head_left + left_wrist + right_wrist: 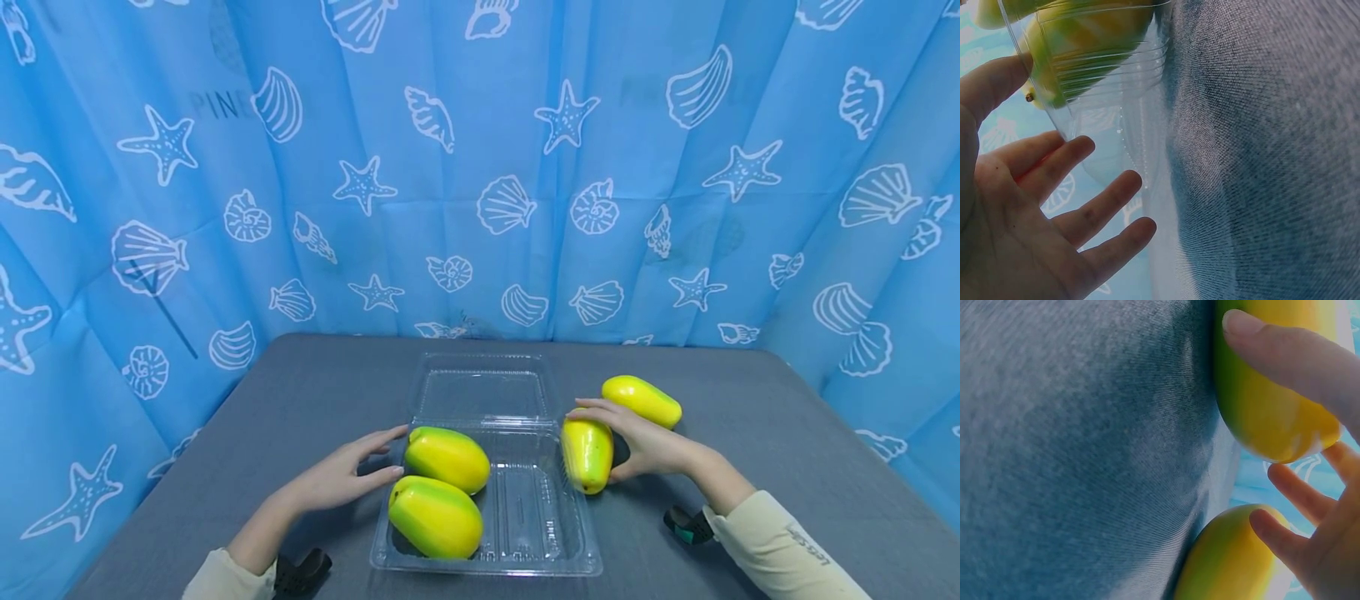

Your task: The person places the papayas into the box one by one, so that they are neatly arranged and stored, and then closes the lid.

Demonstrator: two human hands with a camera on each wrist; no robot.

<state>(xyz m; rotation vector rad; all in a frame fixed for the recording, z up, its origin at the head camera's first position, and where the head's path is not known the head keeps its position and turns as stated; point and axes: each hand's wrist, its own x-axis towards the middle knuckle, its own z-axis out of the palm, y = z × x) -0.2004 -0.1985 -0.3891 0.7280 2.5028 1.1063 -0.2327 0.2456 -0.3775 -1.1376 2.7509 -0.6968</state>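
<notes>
A clear plastic clamshell box (536, 568) lies open on the table, its lid (482, 396) folded back away from me. Two yellow-green papayas (437, 517) sit side by side in its left half. My left hand (337, 477) is beside the left wall, fingers spread and thumb at the rim; the left wrist view shows this palm (1029, 231) with nothing in it. At the box's right wall, my right hand (648, 442) grips another papaya (588, 456) between thumb and fingers. The right wrist view shows the thumb across that papaya (1266, 415).
One more papaya (639, 398) lies on the grey tabletop (337, 375) just behind the right hand. Dark straps (688, 527) show at both wrists. A blue curtain (480, 150) with white shell and starfish prints hangs behind the table and along its sides.
</notes>
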